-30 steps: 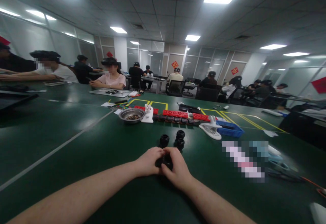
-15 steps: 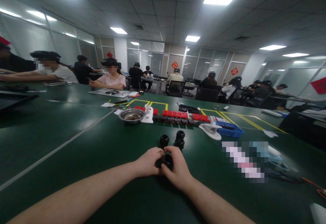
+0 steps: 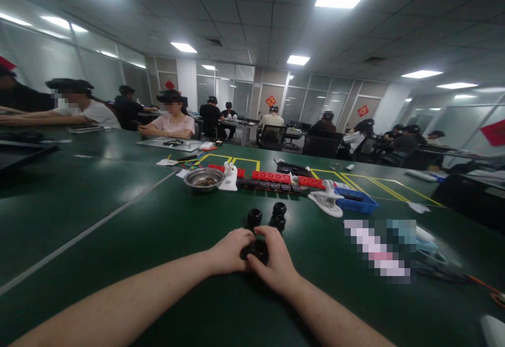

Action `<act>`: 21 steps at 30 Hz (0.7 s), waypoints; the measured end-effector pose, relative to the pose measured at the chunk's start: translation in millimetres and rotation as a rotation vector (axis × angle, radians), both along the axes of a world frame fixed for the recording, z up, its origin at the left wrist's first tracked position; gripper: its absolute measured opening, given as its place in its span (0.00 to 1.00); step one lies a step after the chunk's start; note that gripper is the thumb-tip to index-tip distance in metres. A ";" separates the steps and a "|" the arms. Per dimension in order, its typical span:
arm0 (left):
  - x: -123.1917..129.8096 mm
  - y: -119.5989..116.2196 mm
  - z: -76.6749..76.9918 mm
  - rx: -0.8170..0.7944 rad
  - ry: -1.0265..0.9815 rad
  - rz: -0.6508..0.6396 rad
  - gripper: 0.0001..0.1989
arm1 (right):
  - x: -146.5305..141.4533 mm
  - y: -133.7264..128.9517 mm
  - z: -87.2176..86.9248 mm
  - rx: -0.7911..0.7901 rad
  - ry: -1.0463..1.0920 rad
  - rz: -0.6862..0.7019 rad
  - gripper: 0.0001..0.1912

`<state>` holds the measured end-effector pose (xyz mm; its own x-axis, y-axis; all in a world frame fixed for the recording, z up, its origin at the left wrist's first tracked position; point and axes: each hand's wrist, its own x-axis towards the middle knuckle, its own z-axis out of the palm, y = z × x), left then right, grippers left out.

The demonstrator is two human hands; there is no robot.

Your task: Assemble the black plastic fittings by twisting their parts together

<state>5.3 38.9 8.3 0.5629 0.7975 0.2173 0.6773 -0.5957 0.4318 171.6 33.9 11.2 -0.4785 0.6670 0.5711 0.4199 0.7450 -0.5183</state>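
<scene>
Both of my hands meet at the near middle of the green table. My left hand (image 3: 231, 251) grips the left side of a black ring-shaped part (image 3: 259, 251), its fingertips partly hidden. From the right, my right hand (image 3: 278, 260) curls round the same part, thumb at the near side and fingers at the far side. The part has a round opening facing up; its lower side is out of sight. Just beyond my fingers stand similar black round parts: one on the left (image 3: 254, 216) and two on the right, a far one (image 3: 280, 208) and a nearer one (image 3: 280, 222).
Farther back are a metal bowl (image 3: 204, 179) of small pieces, two white clamps (image 3: 229, 177) (image 3: 328, 200), a row of red blocks (image 3: 271, 176) and a blue tray (image 3: 361, 205). Pixelated items (image 3: 376, 249) lie at right. A co-worker (image 3: 169, 121) sits across the table.
My right thumb has shifted very slightly on the black ring-shaped part. Both hands otherwise keep their place, and the other things have not moved.
</scene>
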 end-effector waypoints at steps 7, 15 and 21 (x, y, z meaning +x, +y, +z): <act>0.3 -4.0 8.0 -0.037 0.010 0.012 0.19 | -1.6 0.1 2.5 -0.031 -0.034 0.022 0.19; 1.4 -4.4 9.0 -0.023 -0.002 -0.001 0.18 | -0.9 -0.6 3.0 0.001 -0.004 -0.038 0.20; -0.1 -4.5 9.5 -0.039 -0.009 -0.001 0.20 | -1.7 0.3 2.8 -0.030 -0.032 -0.026 0.18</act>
